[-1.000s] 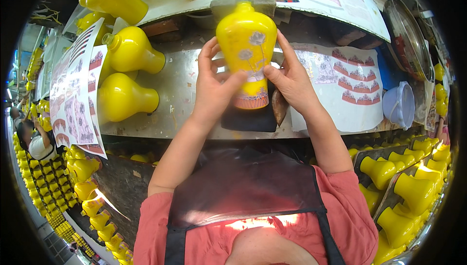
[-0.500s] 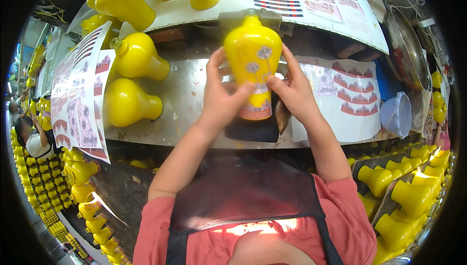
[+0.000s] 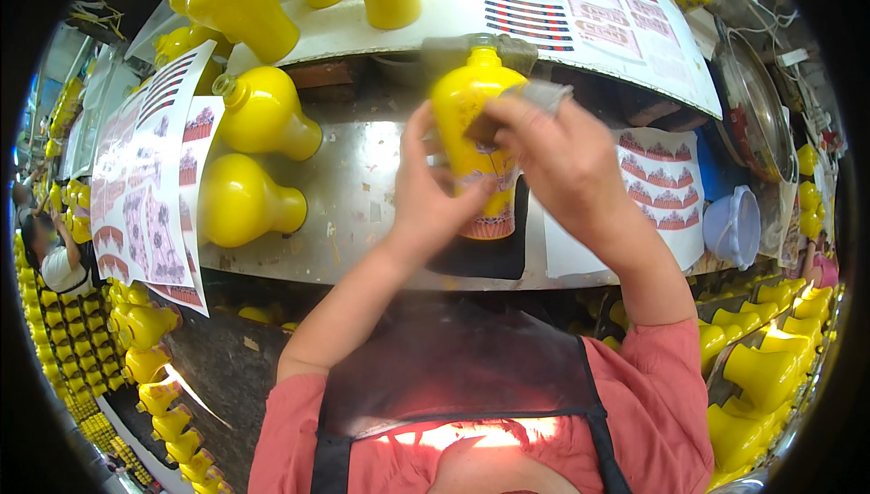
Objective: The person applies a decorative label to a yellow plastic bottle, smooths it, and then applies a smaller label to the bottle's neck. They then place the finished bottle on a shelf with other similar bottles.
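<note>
A yellow vase (image 3: pixel 460 106) with grey flower decals and a reddish patterned band lies on a black pad (image 3: pixel 494 263), its neck near a grey block (image 3: pixel 437 52) at the back. My left hand (image 3: pixel 430 188) is closed around the vase's left side, thumb across its lower part. In my right hand (image 3: pixel 575 163) is a flat brown scraper-like piece (image 3: pixel 483 130), pressed against the vase's flower area. Its greyish upper end sticks out above my fingers; their grip hides the rest.
Two yellow vases (image 3: pixel 254 199) lie to the left, beside hanging decal sheets (image 3: pixel 136 213). Another decal sheet (image 3: pixel 580 254) lies right, near a pale purple bucket (image 3: pixel 732 227). A raised white board (image 3: pixel 444 9) with vases and sheets spans the back. Racked vases (image 3: pixel 766 367) stand lower right.
My right hand has left the vase's side, picked up the brown piece from beside it and brought it onto the decals. My left hand still holds the vase.
</note>
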Demonstrator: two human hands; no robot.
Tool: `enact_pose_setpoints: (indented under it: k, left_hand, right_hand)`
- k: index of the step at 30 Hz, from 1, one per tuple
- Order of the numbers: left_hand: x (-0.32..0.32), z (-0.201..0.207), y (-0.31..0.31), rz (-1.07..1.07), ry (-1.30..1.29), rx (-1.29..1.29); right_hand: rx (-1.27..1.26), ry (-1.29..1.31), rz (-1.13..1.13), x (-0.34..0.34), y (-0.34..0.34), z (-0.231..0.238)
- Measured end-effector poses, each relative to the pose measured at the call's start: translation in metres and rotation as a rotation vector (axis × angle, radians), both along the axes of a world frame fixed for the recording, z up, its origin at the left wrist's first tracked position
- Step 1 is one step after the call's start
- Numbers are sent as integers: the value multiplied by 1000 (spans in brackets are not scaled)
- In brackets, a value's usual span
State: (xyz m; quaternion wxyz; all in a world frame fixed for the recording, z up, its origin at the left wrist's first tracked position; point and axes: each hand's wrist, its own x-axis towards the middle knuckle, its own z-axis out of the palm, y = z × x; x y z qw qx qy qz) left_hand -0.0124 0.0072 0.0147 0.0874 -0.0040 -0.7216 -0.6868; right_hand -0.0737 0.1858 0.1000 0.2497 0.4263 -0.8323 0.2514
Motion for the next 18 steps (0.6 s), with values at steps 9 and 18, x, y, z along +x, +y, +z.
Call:
enact_pose_setpoints:
  k: [9,18]
  left_hand:
    - [-9,-8,-6,-85,84,214]
    - [-40,5,6,66,263,-226]
  right_hand:
    - [16,162,390,35,5,-25]
    - [-324,-399,-93,-7,12,-5]
